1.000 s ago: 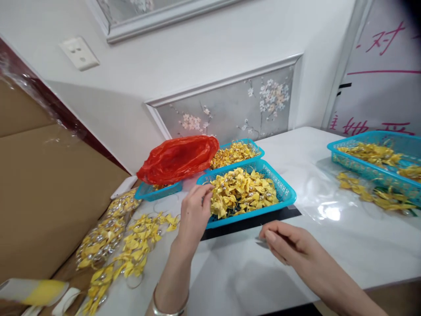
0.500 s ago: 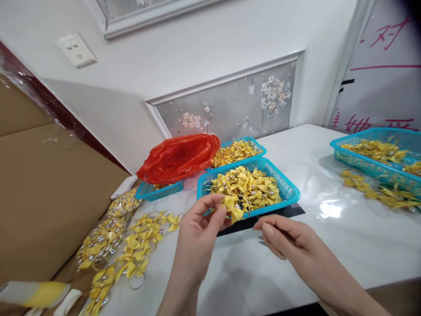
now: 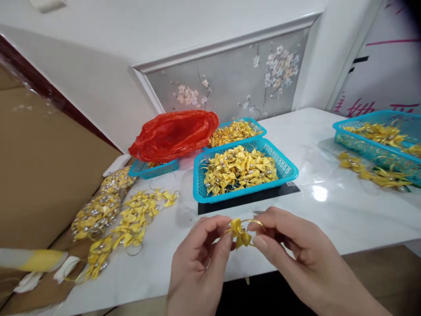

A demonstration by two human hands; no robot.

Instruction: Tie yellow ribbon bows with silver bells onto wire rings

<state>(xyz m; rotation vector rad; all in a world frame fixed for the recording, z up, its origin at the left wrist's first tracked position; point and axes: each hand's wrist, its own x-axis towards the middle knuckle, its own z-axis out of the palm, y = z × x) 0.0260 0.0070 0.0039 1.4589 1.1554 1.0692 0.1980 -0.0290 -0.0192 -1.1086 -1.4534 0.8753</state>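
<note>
Near centre, the left hand (image 3: 202,259) pinched a yellow petalled ribbon bow (image 3: 242,238), the right hand (image 3: 294,245) its thin golden loop (image 3: 254,221); uneven tugging could have bent that loop.

A white wall (image 3: 108,26) is fitted with a framed, blossom-patterned panel (image 3: 226,77); before it, a glossy white bench (image 3: 355,219) is set.

Left hand (image 3: 202,256) cropped (wrist), rightmost basket (image 3: 365,149) clipped, wall plate (image 3: 48,4) clipped
</note>
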